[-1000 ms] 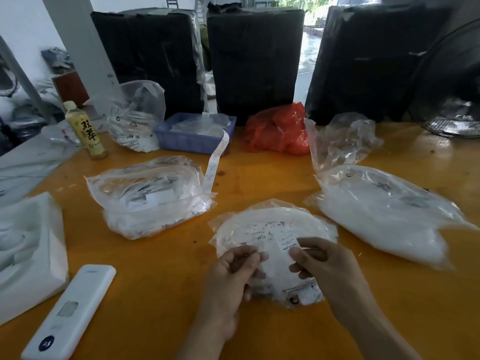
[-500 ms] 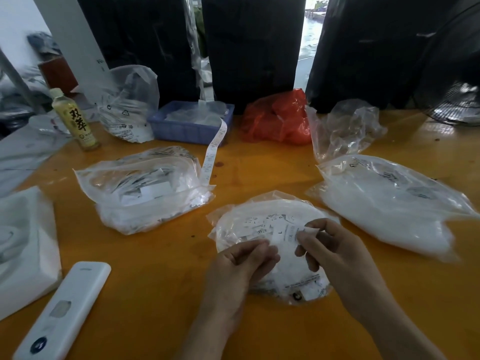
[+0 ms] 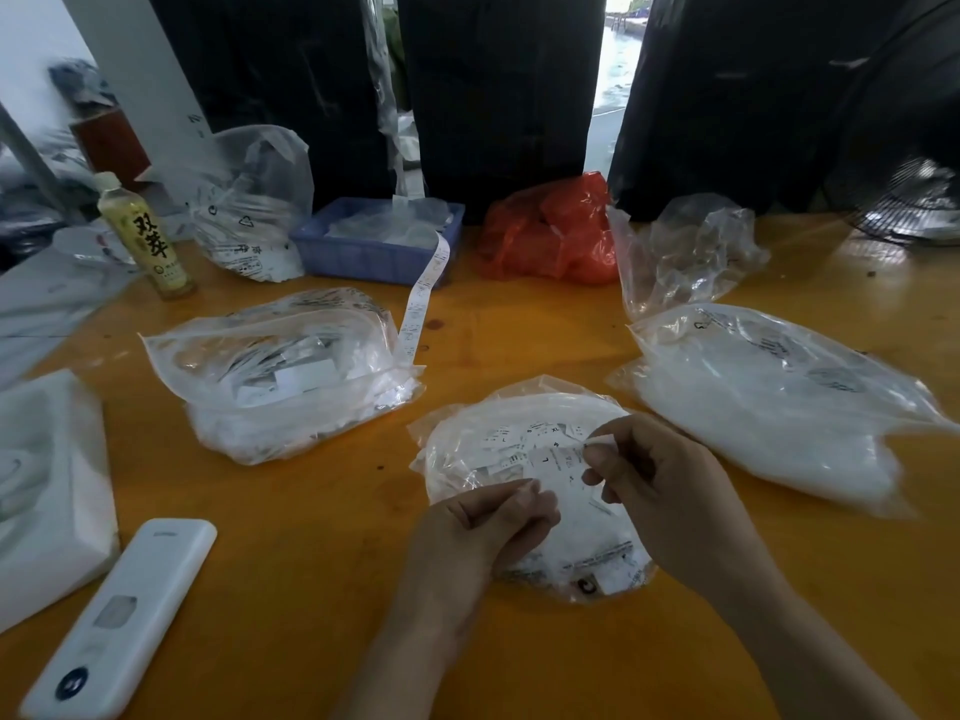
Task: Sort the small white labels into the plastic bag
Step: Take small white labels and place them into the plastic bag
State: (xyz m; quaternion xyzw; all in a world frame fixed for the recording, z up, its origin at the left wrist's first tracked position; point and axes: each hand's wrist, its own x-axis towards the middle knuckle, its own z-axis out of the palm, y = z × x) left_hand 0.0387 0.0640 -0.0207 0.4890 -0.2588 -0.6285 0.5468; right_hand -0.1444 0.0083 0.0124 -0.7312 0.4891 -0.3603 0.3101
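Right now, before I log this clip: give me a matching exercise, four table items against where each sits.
Items:
1. bottle
2. blue tray
3. red bag
4. remote

Places:
A. near left corner
B. far left, upright
C. far middle, right of the blue tray
D. far side, label strip hanging over its front

Pairs: 1-B, 2-D, 3-C, 4-A

Counted on the orange wooden table (image 3: 291, 511): five clear plastic bags (image 3: 530, 459), one red plastic bag (image 3: 545, 231), one blue plastic tray (image 3: 363, 252), one yellow-labelled drink bottle (image 3: 145, 236), one white remote control (image 3: 124, 615), and two bare hands (image 3: 483, 527).
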